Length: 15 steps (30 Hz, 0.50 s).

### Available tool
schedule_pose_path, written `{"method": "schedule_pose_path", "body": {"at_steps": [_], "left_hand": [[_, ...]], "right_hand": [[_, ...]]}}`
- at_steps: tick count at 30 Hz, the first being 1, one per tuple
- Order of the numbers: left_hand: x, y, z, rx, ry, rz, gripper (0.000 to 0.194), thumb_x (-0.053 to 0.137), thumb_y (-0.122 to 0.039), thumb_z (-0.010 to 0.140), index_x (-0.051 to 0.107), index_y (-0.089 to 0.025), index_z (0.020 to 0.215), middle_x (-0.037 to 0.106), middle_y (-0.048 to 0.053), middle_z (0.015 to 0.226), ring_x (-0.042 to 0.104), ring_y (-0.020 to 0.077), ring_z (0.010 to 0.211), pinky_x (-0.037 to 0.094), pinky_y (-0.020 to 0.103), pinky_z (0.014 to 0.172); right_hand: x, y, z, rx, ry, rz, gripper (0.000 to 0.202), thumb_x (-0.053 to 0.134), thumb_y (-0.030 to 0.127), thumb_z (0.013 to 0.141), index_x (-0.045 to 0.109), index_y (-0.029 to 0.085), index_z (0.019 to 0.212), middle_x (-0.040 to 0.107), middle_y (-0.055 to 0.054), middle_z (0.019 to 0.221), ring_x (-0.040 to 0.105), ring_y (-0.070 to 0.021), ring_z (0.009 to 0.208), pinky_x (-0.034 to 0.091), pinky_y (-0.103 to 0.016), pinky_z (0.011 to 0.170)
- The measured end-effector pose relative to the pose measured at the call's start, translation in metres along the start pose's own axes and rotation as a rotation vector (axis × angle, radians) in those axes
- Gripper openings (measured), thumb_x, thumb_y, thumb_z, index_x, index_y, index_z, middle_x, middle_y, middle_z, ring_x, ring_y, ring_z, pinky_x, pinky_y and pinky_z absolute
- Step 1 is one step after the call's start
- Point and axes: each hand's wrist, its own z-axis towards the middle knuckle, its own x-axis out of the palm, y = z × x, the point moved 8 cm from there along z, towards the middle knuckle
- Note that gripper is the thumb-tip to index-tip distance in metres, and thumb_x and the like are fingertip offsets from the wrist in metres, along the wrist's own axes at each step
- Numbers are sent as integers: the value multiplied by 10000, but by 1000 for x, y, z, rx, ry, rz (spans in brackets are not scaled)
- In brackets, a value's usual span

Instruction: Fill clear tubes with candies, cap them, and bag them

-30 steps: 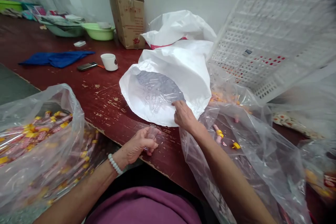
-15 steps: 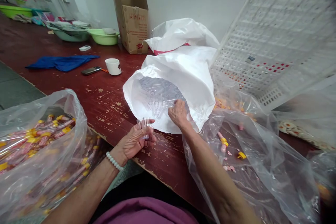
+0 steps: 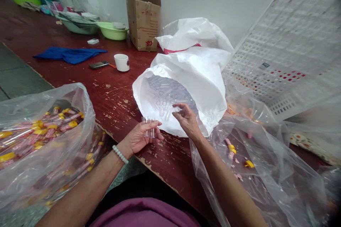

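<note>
My left hand [image 3: 145, 135], with a beaded bracelet at the wrist, is closed around a few clear plastic tubes [image 3: 151, 133] held upright over the table edge. At the mouth of the white sack [image 3: 197, 78], my right hand [image 3: 185, 116] pinches a clear tube [image 3: 178, 108] between thumb and fingers. Several more clear tubes [image 3: 165, 95] lie inside the sack. At the left stands a clear bag of filled tubes [image 3: 50, 127] with yellow caps and pink contents.
On the red table [image 3: 112, 95] are a white cup [image 3: 122, 62], a phone [image 3: 99, 65], a blue cloth [image 3: 70, 55], a green basin [image 3: 113, 32] and a cardboard box [image 3: 146, 25]. A white crate [image 3: 287, 49] leans at the right, above a clear plastic bag [image 3: 269, 170].
My right hand has lifted slightly back from the tubes in the sack, now with a tube visible in its fingers. The whole view has shifted a little, with the scene moving right.
</note>
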Motion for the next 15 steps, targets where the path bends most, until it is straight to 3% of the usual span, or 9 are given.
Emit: {"method": "schedule_pose_path", "body": {"at_steps": [4,7,10,13,15], "left_hand": [[23,17,3,-90,114,-219,235,663,-287,818,633,-88,939,683,95,825,675,215,729,569,348,665],[32,29,3,-117,173,-343,214,722,-260,768,642,-94,876,688,79,815,666,201,738,570,358,696],[36,35,1,-118,228,-332,252,758,-184,712,658,-92,925,695,88,874,667,201,782,560,307,688],[39,32,-3,-19,179,-199,336,742,-109,699,653,-133,1023,693,72,897,667,192,800,557,305,700],[44,30,-7,61,115,-87,373,733,-107,702,641,-153,1061,689,64,898,664,192,803,561,320,697]], "right_hand": [[1,52,-51,-381,67,48,275,528,148,843,554,214,1109,601,-54,1161,561,-165,983,437,-327,853],[10,65,-77,-509,196,-65,316,573,123,818,580,235,1114,596,-47,1202,510,-206,1094,374,-407,960],[10,57,-85,-372,273,54,277,624,233,833,597,253,1109,566,-42,1251,487,-215,1152,372,-418,1000],[1,37,-85,-94,160,321,329,589,363,859,554,263,1170,423,-52,1394,467,-219,1211,447,-387,954],[-2,26,-88,21,54,360,408,564,427,859,509,260,1227,347,-63,1443,432,-230,1253,453,-391,960]]}}
